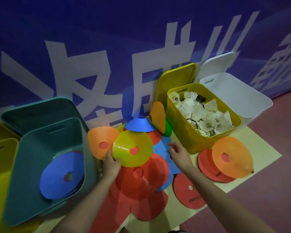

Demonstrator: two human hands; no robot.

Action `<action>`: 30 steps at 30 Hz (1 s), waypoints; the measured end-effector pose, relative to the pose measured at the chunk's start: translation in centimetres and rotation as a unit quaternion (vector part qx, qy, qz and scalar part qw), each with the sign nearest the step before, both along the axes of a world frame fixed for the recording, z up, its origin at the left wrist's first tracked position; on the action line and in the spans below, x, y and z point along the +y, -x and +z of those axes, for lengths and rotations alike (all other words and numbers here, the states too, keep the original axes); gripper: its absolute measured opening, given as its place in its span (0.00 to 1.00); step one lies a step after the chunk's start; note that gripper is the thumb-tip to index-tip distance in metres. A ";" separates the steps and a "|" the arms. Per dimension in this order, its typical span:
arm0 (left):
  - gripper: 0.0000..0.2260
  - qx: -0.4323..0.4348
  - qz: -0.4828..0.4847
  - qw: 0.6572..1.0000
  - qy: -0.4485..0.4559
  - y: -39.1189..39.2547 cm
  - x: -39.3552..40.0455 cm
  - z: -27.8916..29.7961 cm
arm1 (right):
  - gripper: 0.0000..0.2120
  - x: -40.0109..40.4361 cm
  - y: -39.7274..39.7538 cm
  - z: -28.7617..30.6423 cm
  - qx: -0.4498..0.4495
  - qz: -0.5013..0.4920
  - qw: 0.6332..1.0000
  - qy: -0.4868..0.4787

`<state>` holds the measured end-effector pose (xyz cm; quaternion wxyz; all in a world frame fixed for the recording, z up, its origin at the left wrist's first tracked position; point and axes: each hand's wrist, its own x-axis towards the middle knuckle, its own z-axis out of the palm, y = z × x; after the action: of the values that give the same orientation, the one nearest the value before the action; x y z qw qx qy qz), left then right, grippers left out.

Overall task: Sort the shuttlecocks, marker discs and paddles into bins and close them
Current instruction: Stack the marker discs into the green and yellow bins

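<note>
Blue banner wall behind a pale mat (252, 165) on the floor. Left hand (110, 163) pinches yellow disc (133, 148) and orange disc (101, 142) beside teal bin (32, 165). Right hand (176, 151), fingers loose and holding nothing, rests on blue disc (163, 145). Risk: two-disc pinch slips, discs missing the bin.

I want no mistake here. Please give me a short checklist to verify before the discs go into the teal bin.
1. Left hand grips yellow disc and orange disc: ok.
2. Teal bin is open, blue disc already inside: ok.
3. Right hand holds nothing, rests on a blue disc: ok.
4. Yellow bin holds only shuttlecocks: ok.
5. Grip firmness: cannot tell.
</note>
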<state>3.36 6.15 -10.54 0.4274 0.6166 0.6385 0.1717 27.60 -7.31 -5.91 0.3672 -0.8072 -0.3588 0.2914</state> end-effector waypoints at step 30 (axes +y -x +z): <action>0.18 -0.093 0.115 0.985 -0.091 0.6 3.0 1.9 | 0.21 21.1 -1.0 3.0 -0.211 0.203 0.936 -0.197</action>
<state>2.79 9.16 -8.68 0.4046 0.5570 0.6439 0.3339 28.64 13.79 -2.86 0.3678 -0.6717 -0.6342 0.1064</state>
